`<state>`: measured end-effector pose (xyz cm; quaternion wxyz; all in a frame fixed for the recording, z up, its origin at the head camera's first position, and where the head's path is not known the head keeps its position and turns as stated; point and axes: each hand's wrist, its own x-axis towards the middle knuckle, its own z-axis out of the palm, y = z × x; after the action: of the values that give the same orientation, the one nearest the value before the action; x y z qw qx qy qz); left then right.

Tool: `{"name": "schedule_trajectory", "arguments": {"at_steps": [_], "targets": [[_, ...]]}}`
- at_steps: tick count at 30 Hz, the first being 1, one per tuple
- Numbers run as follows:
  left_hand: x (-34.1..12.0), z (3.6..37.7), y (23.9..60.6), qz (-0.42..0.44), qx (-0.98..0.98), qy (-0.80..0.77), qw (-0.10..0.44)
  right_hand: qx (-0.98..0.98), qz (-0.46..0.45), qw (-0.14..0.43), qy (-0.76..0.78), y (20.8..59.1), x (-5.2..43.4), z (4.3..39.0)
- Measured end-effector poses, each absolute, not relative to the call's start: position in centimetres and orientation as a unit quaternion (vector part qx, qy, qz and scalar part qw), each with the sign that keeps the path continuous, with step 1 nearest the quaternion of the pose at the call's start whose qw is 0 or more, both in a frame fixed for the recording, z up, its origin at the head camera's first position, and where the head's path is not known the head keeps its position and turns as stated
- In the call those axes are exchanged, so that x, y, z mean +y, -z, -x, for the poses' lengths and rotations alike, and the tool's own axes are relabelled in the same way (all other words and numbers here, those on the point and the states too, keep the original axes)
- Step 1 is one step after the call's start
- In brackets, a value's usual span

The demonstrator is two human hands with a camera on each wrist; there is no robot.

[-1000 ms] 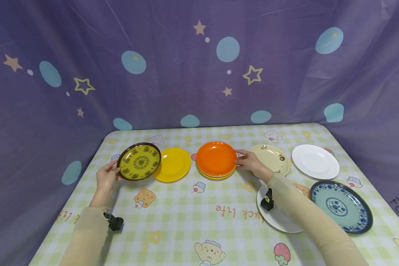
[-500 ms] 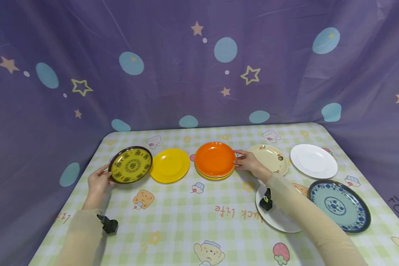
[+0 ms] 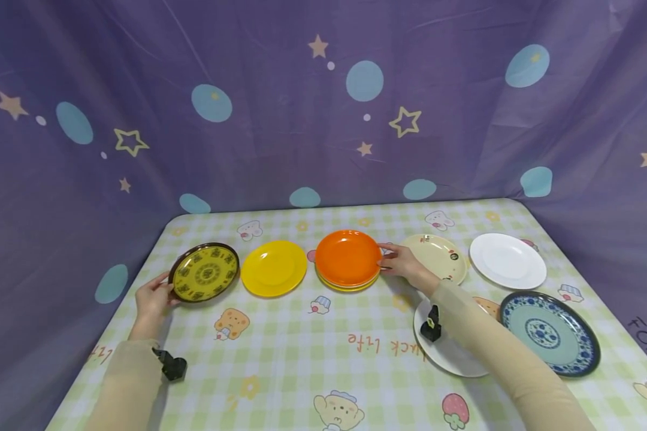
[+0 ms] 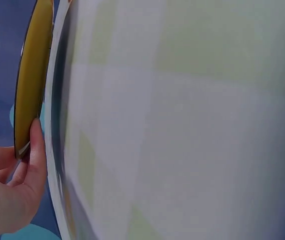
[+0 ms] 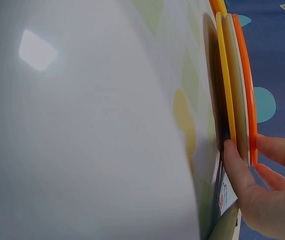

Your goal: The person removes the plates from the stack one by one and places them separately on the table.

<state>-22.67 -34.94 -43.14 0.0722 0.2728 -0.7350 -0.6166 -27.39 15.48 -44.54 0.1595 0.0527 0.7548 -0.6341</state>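
Flanking a yellow plate (image 3: 274,269), the left hand (image 3: 152,302) is gripping a brown-rimmed plate (image 3: 205,273), the right hand (image 3: 404,263) pinching an orange-topped stack (image 3: 348,257); other plates (image 3: 507,261) are lying unstacked farther right.

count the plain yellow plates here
2: a yellow plate left of the stack, and another yellow one lowest in that stack, pinched by the right hand. More could be hidden inside.

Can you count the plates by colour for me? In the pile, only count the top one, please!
Yellow: 2, a plain plate and a dark-rimmed plate
Orange plate: 1
Cream plate: 1
White plates: 2
Blue plate: 1
Total: 7
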Motion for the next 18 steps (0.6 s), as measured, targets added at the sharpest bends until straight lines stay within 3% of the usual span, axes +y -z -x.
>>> {"name": "schedule_trajectory", "arguments": {"at_steps": [18], "targets": [[-35.82, 23.1, 43.97, -0.295, -0.728, 0.616, 0.063, 0.759, -0.051, 0.159, 0.629, 44.64, 15.49, 27.32]]}}
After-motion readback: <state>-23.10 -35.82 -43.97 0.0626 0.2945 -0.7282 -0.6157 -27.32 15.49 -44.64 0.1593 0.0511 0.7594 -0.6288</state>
